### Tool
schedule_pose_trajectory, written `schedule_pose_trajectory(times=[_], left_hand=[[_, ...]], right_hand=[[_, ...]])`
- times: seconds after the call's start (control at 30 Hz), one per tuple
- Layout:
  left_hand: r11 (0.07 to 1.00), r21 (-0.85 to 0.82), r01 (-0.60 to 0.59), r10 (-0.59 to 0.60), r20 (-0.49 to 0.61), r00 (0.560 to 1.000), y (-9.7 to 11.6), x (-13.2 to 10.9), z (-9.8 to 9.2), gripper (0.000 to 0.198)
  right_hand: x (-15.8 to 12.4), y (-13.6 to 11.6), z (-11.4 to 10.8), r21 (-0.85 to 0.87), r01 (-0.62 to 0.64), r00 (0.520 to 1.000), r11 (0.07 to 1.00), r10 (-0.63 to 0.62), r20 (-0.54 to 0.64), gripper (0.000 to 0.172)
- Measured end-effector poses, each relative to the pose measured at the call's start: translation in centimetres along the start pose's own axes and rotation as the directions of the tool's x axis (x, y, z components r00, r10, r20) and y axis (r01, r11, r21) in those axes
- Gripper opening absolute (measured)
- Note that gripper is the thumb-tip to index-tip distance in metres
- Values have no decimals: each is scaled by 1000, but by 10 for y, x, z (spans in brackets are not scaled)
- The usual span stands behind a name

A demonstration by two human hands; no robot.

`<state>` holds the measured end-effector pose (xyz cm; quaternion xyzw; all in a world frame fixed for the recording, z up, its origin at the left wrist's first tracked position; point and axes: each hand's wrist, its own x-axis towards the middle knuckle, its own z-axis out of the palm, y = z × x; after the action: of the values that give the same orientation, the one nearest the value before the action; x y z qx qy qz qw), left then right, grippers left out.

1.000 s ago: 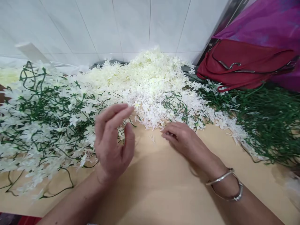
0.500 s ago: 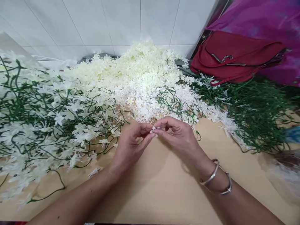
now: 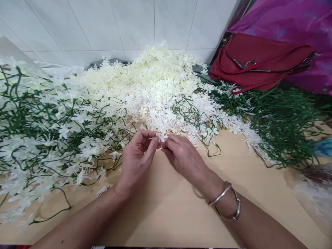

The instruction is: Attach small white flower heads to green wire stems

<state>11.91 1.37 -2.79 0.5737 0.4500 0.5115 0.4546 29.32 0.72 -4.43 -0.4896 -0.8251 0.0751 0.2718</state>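
My left hand [image 3: 136,160] and my right hand [image 3: 183,155] meet fingertip to fingertip at the near edge of a big heap of loose white flower heads [image 3: 155,86]. Between the fingertips sits one small white flower [image 3: 162,137], pinched by my left thumb and forefinger, with my right fingers closed against it. My right wrist wears silver bangles [image 3: 225,204]. Left of my hands lies a tangle of green stems with white flowers attached [image 3: 52,128].
A pile of bare green stems [image 3: 282,121] lies at the right. A red handbag [image 3: 259,60] rests against purple cloth [image 3: 290,20] at the back right. White tiles [image 3: 116,24] form the back wall. The tan tabletop [image 3: 168,211] spreads under my forearms.
A second ago my hands were apart, the left one raised and open. They came together on a small white flower, then shifted slightly forward toward the heap.
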Motion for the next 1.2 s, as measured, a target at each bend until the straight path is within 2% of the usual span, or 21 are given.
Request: schedule_pose_trajectory(times=[0.1,0.23,0.3,0.4,0.47,0.53,0.67,0.87,0.97,1.1,1.2], left_hand=[[999,-44,16,-14,26,1000,2,-4,5,19],[988,-130,81,-74,59,996,2,-4,10,22],[973,-186,138,-126,76,989,0,-3,12,24],[944,-250,218,-199,98,975,-3,0,12,28],[924,-281,258,-238,104,966,-4,2,10,30],[908,-305,287,-266,111,958,-4,3,8,30],[892,-328,311,-281,137,950,-3,4,7,30],[878,-332,344,-292,197,936,-4,2,8,27],[881,-323,345,-299,185,936,-4,2,7,26],[900,-300,317,-273,179,945,-5,1,7,24],[914,-287,287,-248,165,955,-7,0,9,22]], right_hand=[[0,9,-7,-30,-69,997,997,69,-24,19],[1,17,-21,150,-201,951,968,230,-206,18],[2,14,-25,265,-206,915,942,282,-288,14],[2,5,-28,465,-211,876,860,377,-300,8],[1,-2,-27,583,-193,865,789,417,-279,5],[1,-8,-26,628,-141,873,765,396,-285,6],[0,-10,-22,586,-87,896,805,321,-307,11],[0,-6,-13,577,-128,904,806,335,-266,13],[0,-5,-13,537,-139,908,832,324,-267,14],[0,-8,-13,396,-78,917,915,222,-331,15],[0,-10,-11,361,-66,916,930,200,-349,16]])
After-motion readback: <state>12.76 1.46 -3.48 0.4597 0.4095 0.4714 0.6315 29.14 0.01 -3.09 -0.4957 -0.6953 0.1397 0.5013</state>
